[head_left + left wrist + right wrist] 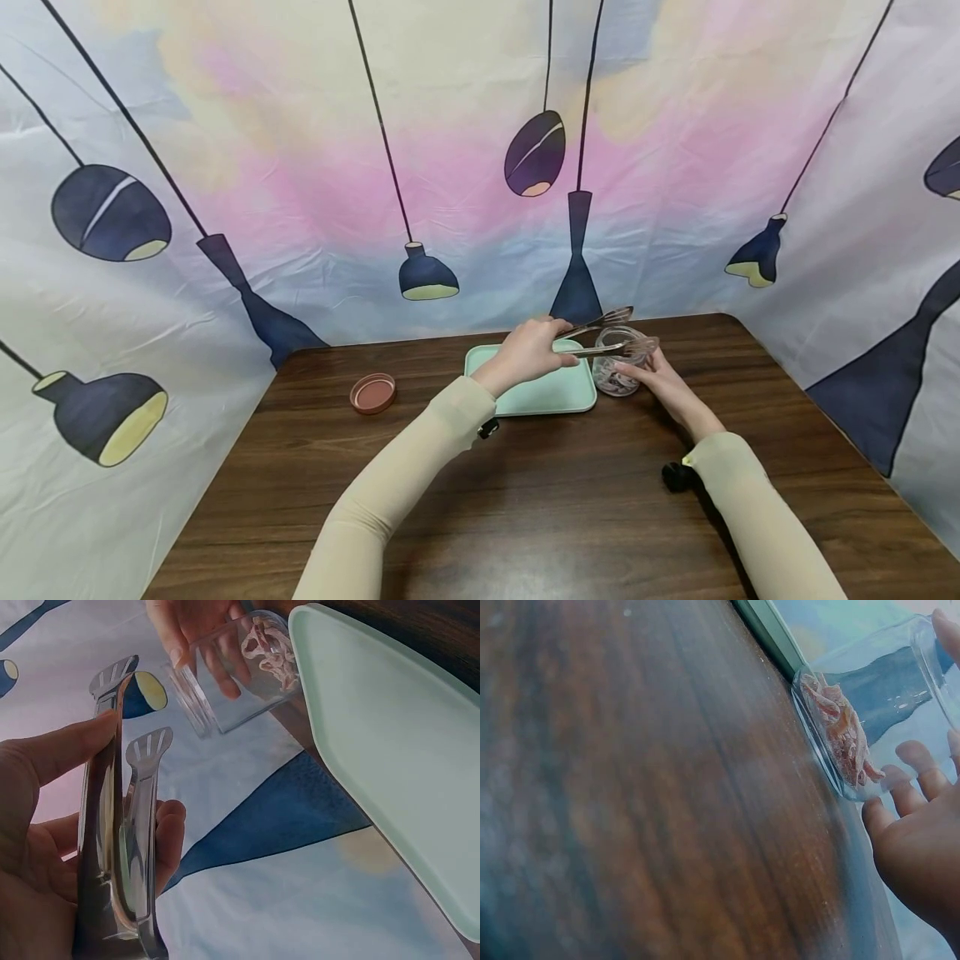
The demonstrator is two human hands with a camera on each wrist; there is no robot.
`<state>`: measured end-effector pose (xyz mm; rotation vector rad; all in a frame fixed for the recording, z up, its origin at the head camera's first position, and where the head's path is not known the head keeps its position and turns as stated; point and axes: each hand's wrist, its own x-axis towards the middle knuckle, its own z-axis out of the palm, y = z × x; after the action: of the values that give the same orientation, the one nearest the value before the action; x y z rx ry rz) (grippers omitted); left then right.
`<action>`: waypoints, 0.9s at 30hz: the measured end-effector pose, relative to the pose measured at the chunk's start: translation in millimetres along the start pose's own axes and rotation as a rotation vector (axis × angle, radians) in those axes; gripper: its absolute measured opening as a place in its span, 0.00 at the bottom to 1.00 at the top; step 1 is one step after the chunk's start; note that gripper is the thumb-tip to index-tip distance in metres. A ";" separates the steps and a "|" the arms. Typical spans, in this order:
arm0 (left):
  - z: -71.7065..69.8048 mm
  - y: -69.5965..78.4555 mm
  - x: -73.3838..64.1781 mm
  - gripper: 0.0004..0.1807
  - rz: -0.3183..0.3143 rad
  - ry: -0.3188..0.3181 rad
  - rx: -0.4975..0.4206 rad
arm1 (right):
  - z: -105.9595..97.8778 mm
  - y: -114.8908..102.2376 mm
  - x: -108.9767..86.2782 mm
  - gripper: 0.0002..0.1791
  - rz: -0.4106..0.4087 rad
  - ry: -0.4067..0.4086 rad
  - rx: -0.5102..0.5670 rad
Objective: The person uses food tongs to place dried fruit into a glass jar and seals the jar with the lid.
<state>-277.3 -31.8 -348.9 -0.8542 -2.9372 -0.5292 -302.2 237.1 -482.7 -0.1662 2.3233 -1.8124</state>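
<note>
My left hand [527, 357] grips a pair of metal tongs [96, 832], thumb on one arm and fingers on the other. The tongs' slotted ends stand apart, and in the head view one overlaps the mouth of a clear jar [613, 383]. Nothing is between those ends. Around the jar's side curl the fingers of my right hand [669, 390]. Pinkish, crinkled strips [844, 735] lie at the bottom of the jar, which stands upright on the table by the right end of a pale green tray [551, 396].
A round reddish-brown lid [372, 393] lies on the dark wooden table [555, 508], left of the tray. Behind the table's far edge hangs a cloth backdrop [480, 208] printed with lamps.
</note>
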 end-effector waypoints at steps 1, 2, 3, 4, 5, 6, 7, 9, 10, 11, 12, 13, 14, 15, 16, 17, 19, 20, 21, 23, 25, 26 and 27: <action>-0.3 0.2 -0.2 0.32 0.002 -0.002 0.001 | -0.2 -0.1 -0.4 0.64 0.011 -0.003 -0.004; -0.6 0.4 -0.4 0.32 0.005 -0.002 0.000 | -0.5 -0.2 -0.8 0.64 0.021 -0.004 -0.009; -0.8 0.7 -0.7 0.32 0.006 -0.003 0.002 | -0.5 -0.3 -1.0 0.64 0.019 -0.006 -0.009; -0.8 0.9 -1.0 0.32 0.009 -0.003 0.004 | -0.6 -0.2 -1.1 0.64 0.014 -0.007 -0.008; -0.9 1.1 -1.2 0.32 0.011 -0.002 0.004 | -0.6 -0.1 -1.2 0.63 0.006 -0.006 -0.006; -1.0 1.3 -1.5 0.32 0.013 -0.001 0.004 | -0.5 -0.1 -1.3 0.62 0.000 -0.008 -0.005; -1.2 1.5 -2.1 0.32 0.015 0.001 0.002 | -0.4 -0.2 -1.4 0.62 -0.006 -0.007 -0.003; -1.2 1.5 -2.7 0.32 0.017 0.005 0.001 | -0.2 -0.4 -1.7 0.61 -0.015 -0.007 -0.002; -1.2 1.3 -3.0 0.32 0.019 0.007 0.000 | 0.0 -0.6 -1.9 0.61 -0.013 -0.006 -0.002; -1.4 1.1 -3.3 0.32 0.020 0.009 -0.001 | 0.1 -0.7 -2.1 0.61 -0.010 -0.005 -0.003; -1.5 0.7 -3.5 0.32 0.020 0.011 -0.001 | 0.3 -0.8 -2.3 0.62 -0.009 -0.005 -0.002; -1.7 0.1 -3.7 0.32 0.020 0.013 -0.001 | 0.4 -0.9 -2.3 0.62 -0.008 -0.004 -0.002; -2.0 -0.6 -3.9 0.32 0.020 0.014 -0.001 | 0.4 -0.7 -2.2 0.63 -0.007 -0.003 -0.003; -2.5 -1.4 -4.3 0.32 0.018 0.015 -0.002 | 0.5 -0.5 -2.0 0.63 -0.011 -0.001 -0.002; -3.2 -2.5 -4.7 0.32 0.016 0.017 -0.003 | 0.4 -0.5 -1.9 0.63 -0.020 -0.003 -0.004; -4.2 -3.8 -5.4 0.32 0.014 0.018 -0.007 | 0.4 0.0 -1.2 0.62 -0.033 -0.002 -0.001; -6.7 -7.4 -7.1 0.32 0.006 0.021 -0.016 | 0.7 0.8 -0.1 0.60 -0.057 -0.001 0.005; -8.3 -9.6 -8.2 0.32 0.001 0.024 -0.024 | 0.7 1.3 0.3 0.59 -0.067 -0.001 0.009; -10.0 -12.1 -9.5 0.32 -0.005 0.028 -0.035 | 0.9 1.6 0.7 0.57 -0.076 -0.001 0.011; -13.8 -18.2 -12.4 0.32 -0.018 0.039 -0.054 | 1.2 2.2 1.6 0.55 -0.084 -0.002 0.026; -17.4 -25.9 -15.6 0.32 -0.038 0.056 -0.073 | 1.1 2.1 1.3 0.55 -0.083 -0.001 0.036; -19.5 -29.9 -17.7 0.33 -0.053 0.064 -0.085 | 0.9 1.8 1.0 0.55 -0.086 -0.003 0.044; -21.8 -34.1 -19.9 0.33 -0.067 0.076 -0.090 | 0.9 1.2 0.9 0.54 -0.090 -0.006 0.051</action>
<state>-279.6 -76.3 -341.6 -0.7291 -2.9007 -0.6873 -302.8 236.3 -484.2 -0.2730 2.2979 -1.9084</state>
